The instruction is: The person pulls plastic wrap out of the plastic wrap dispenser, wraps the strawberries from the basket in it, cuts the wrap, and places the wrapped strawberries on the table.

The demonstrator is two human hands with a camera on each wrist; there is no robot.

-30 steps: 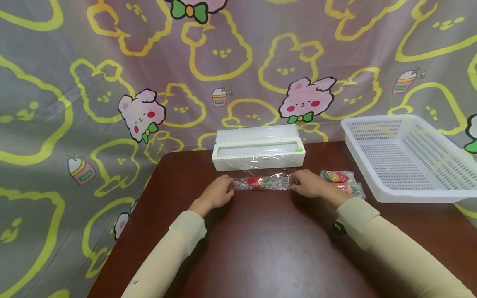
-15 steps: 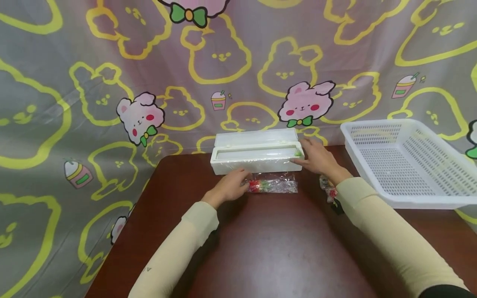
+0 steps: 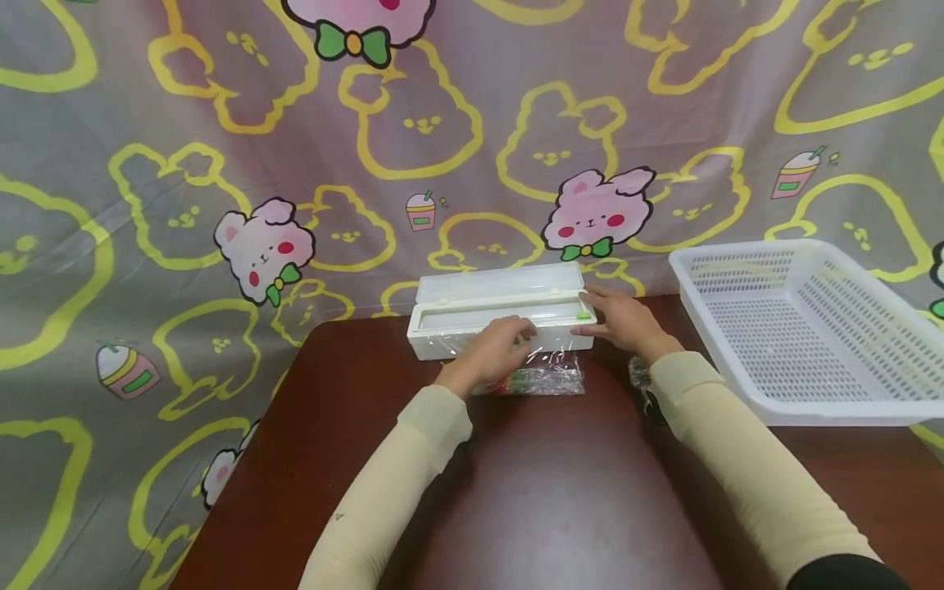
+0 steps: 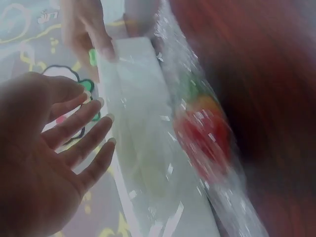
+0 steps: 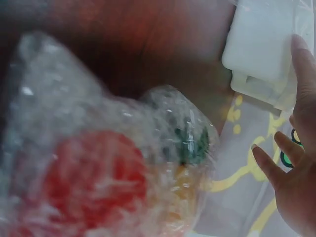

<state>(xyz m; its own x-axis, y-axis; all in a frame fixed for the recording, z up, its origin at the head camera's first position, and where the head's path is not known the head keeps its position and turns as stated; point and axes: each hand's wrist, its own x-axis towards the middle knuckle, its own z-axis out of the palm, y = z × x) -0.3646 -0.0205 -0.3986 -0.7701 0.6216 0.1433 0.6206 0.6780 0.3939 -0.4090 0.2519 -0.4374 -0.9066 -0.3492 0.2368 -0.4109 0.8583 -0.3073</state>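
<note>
A white cling film dispenser (image 3: 435, 346), its lid (image 3: 501, 283) raised and a green slider (image 3: 583, 315) at its right end, stands at the table's back. My right hand (image 3: 627, 321) holds that right end, thumb against the front. Over the dispenser's front hovers my left hand (image 4: 49, 143), its fingers loosely extended and holding nothing. Clear film (image 3: 549, 380) hangs from the dispenser to the table. In the left wrist view, the film covers a red, orange and green item (image 4: 205, 138); the head view shows it partly hidden by my left hand.
Film-wrapped red and yellow-green packets (image 5: 94, 182) lie close under my right wrist. To the right stands a white perforated basket (image 3: 737, 393). A patterned curtain (image 3: 354, 270) hangs behind the dark red table (image 3: 590, 492).
My right hand has left the film's right end and moved up to the dispenser's right end. My left hand has let go of the film's left end and moved right, up to the dispenser's front.
</note>
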